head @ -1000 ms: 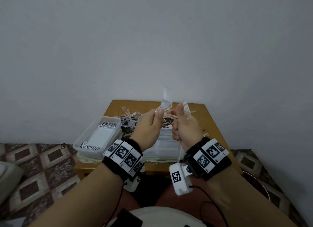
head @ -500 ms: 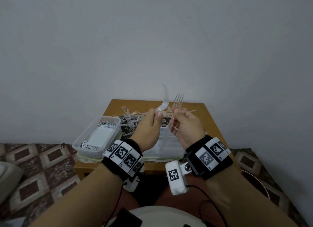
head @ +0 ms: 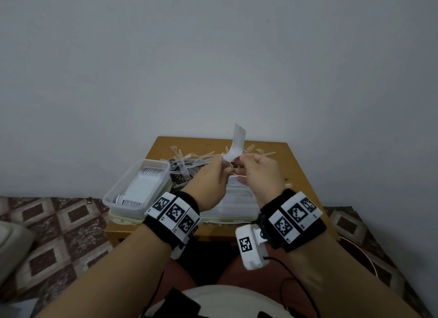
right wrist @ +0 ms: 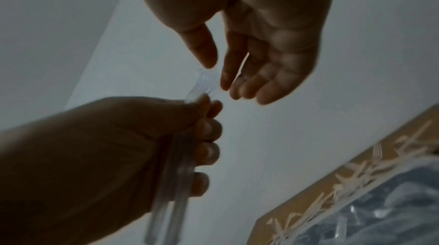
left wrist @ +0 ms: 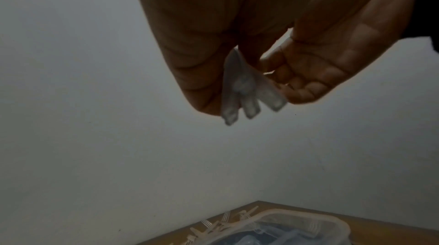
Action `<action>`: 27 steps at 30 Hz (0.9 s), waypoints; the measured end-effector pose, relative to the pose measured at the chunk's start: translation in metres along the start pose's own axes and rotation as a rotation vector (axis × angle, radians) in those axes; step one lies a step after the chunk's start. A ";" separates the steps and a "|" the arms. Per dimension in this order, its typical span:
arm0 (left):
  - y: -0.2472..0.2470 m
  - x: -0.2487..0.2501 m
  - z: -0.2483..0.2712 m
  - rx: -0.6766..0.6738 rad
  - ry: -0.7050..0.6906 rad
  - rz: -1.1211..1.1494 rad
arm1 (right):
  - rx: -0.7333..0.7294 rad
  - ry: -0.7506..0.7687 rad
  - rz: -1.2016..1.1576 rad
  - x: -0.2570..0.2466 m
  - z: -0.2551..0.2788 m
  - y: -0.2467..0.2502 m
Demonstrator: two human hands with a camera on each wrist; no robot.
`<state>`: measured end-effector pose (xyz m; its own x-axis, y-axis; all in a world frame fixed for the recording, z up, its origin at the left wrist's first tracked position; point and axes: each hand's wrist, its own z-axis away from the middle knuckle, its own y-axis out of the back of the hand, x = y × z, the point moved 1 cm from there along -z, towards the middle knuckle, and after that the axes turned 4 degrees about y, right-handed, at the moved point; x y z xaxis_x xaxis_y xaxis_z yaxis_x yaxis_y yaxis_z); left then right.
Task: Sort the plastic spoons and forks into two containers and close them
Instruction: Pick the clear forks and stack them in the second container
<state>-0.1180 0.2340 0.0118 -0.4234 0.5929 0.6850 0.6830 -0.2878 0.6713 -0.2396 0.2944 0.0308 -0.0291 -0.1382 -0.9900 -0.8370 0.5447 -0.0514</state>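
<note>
Above table point(head: 294, 166), left hand point(head: 208, 185) grips forks point(head: 237, 144).

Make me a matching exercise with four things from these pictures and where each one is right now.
Things:
1. bundle of forks
2. stacked spoons
3. loose cutlery
4. right hand

Places or states:
A. scattered on the far part of the wooden table
B. lying in the clear container on the left
C. held up in the left hand
D. fingers at the forks' heads, not gripping

Pairs: 1-C, 2-B, 3-A, 4-D
</note>
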 end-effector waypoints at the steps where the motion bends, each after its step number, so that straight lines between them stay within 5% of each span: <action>1: 0.001 -0.001 0.000 -0.006 0.005 -0.016 | -0.006 0.021 0.083 -0.002 0.000 0.002; 6: 0.002 -0.002 -0.001 -0.136 0.016 -0.105 | -0.192 0.002 0.098 -0.009 -0.007 0.001; 11: -0.002 -0.004 -0.004 -0.281 0.096 -0.027 | -0.152 0.069 0.220 -0.004 -0.020 0.002; 15: 0.000 -0.012 -0.012 -0.187 0.058 -0.037 | -0.168 0.106 0.223 -0.001 -0.026 -0.002; 19: 0.009 -0.015 -0.020 -0.016 0.001 0.099 | -0.345 0.059 0.218 0.002 -0.032 -0.003; 21: 0.011 -0.015 -0.026 -0.025 0.021 0.151 | -0.390 0.101 0.243 0.003 -0.033 -0.006; 27: 0.003 -0.016 -0.035 -0.207 0.021 0.090 | -0.232 0.113 0.204 0.021 -0.043 -0.019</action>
<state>-0.1304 0.1970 0.0127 -0.3801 0.5425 0.7492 0.5827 -0.4886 0.6494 -0.2477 0.2455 0.0165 -0.2588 -0.1436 -0.9552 -0.9093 0.3699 0.1908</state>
